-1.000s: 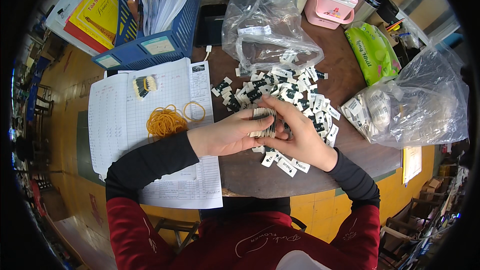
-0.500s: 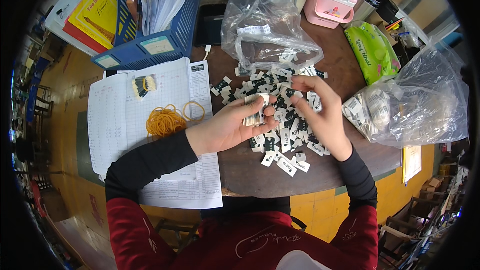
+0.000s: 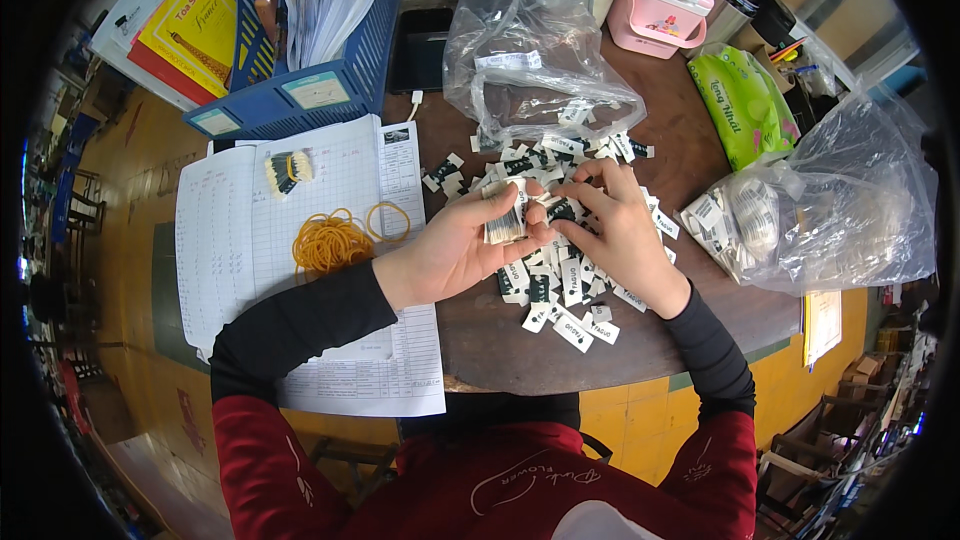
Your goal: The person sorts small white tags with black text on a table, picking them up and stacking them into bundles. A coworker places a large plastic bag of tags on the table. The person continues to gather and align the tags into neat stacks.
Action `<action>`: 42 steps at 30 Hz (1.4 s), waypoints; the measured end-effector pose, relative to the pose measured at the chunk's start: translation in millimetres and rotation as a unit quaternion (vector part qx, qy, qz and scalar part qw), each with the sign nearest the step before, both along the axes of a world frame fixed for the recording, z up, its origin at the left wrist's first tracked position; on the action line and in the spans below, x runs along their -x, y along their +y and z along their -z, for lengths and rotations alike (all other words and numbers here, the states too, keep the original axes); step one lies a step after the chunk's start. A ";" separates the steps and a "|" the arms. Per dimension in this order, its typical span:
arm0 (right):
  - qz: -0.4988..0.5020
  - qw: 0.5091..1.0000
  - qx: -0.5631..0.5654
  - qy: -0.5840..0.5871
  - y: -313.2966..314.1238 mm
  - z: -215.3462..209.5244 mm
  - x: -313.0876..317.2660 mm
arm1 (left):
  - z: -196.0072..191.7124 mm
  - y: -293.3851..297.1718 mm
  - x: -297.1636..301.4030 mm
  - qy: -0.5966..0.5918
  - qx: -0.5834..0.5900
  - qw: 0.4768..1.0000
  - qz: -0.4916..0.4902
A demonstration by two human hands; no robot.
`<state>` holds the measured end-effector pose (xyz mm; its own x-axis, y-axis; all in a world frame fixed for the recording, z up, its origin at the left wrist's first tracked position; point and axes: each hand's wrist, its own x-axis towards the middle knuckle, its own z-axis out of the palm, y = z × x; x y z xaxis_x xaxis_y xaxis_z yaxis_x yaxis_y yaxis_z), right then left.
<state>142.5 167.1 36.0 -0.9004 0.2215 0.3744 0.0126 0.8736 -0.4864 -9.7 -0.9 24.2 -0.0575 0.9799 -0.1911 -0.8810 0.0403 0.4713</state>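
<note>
My left hand is closed round a small stack of fabric labels, its thumb pressing on top and its fingers bent round the far side. Just to the right, my right hand hovers over the loose labels with its fingers curved. A gap shows between its thumb and index finger, and I make out nothing held there. Beneath both hands spreads a pile of white and dark green labels, partly hidden by them.
Left of the pile, rubber bands and a banded label bundle lie on an open notebook. Behind stand a blue file rack, a clear plastic bag and a pink container. A label-filled bag and green tissue pack are rightward.
My right hand has moved left and slightly down, closer to the stack in my left hand. The left hand keeps its hold, with the stack tilted a little differently.
</note>
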 end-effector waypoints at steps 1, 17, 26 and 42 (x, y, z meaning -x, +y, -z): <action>-0.002 1.000 -0.001 -0.002 0.7 -0.6 -0.1 | 1.0 0.2 0.4 -0.003 0.003 1.000 -0.008; 0.085 0.967 0.235 0.041 4.4 -1.8 -1.7 | 1.6 1.9 -0.3 0.044 0.030 0.996 -0.075; 0.083 0.968 0.213 0.102 -7.1 0.7 -0.9 | 4.8 1.6 -8.4 0.171 0.057 0.983 0.014; -0.026 0.980 0.192 0.040 -32.6 -11.4 -4.4 | -4.1 -2.6 -11.5 0.117 0.077 0.989 0.045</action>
